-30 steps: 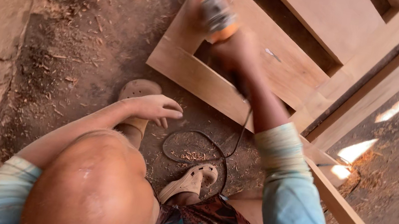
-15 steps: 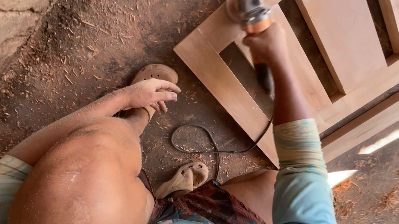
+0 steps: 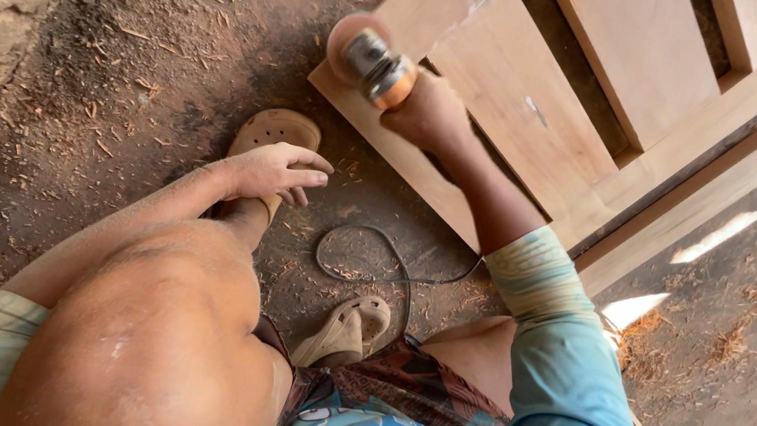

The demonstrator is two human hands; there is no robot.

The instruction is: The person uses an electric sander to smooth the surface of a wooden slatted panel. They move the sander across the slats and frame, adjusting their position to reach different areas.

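Gripping the sander (image 3: 376, 66) tight, my right hand (image 3: 429, 115) is pressing its disc onto the corner of the wooden door (image 3: 519, 93) lying on the ground. Well to the left, my left hand (image 3: 279, 172) is resting half-open and empty above a sandal (image 3: 275, 131), the cord (image 3: 390, 271) looping below.

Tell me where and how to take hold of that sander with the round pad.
Grip the sander by its slim body behind the orange collar, where the right hand holds it now. Come from the rear, the cord side: the round pad faces the wooden frame, so the front is best avoided.
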